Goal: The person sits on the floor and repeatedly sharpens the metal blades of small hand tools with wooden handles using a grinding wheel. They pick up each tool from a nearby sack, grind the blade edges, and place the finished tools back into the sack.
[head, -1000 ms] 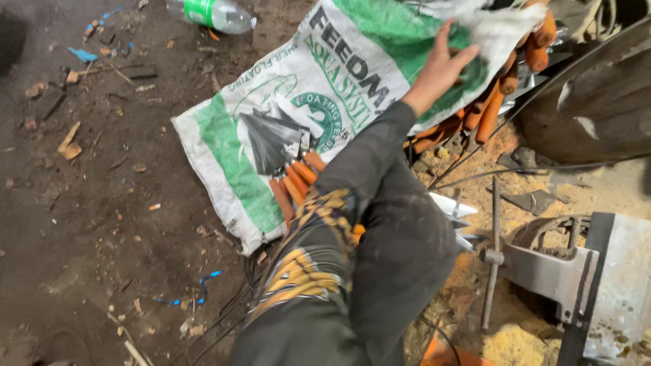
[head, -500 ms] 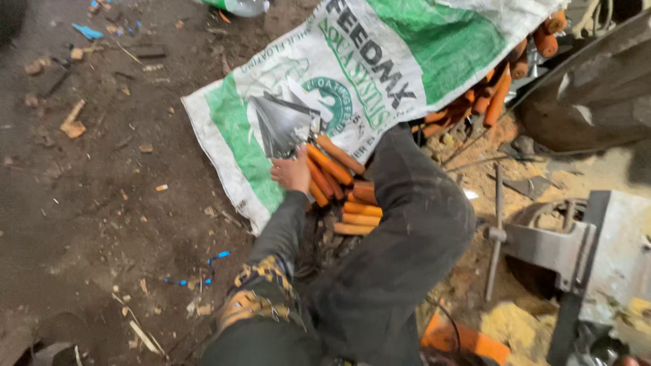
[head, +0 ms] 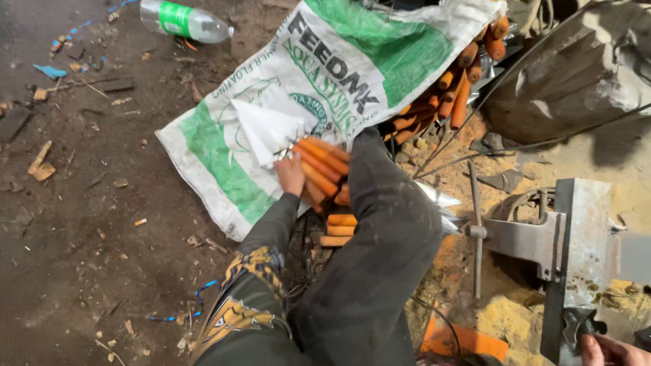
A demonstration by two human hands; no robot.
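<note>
While the left hand is reaching in at frame centre, its fingers are curling around a bundle of orange-handled tools, gripping them where the handles meet the metal ends. That bundle is lying on the lower edge of a white-and-green woven sack spread on the dirt floor. More orange handles are sitting just below the hand, partly hidden by the person's dark-trousered leg, and another batch is poking out from under the sack at upper right. Right hand is only showing as fingertips at the lower right corner, touching the base of a grey metal fixture; can't tell whether it's gripping. A clear plastic bottle with a green label is lying at upper left, well apart from the sack. A thin metal rod is standing just left of the fixture.
</note>
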